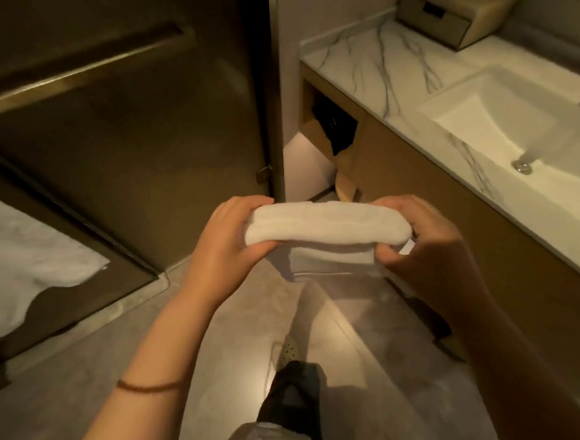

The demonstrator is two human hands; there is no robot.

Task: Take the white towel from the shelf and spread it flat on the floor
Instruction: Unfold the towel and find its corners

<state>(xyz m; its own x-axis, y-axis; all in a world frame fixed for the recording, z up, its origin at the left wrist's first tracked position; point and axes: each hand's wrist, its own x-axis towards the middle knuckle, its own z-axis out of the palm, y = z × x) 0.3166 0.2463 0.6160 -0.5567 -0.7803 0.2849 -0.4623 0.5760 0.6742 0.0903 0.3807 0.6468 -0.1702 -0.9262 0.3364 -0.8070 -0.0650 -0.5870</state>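
Observation:
A folded white towel (323, 229) is held in the air in front of me, above the grey floor (97, 381). My left hand (225, 245) grips its left end, thumb underneath. At the right end my right hand (423, 238) grips it, and a lower layer of the towel hangs down between the two hands. The open shelf (330, 131) under the vanity sits behind the towel, with something dark inside.
A marble vanity top (373, 62) with a white sink (515, 128) runs along the right. A dark glass door (121, 128) with a bar handle fills the left. A beige box (449, 12) stands at the counter's far end. My foot in a dark shoe (290, 391) is below.

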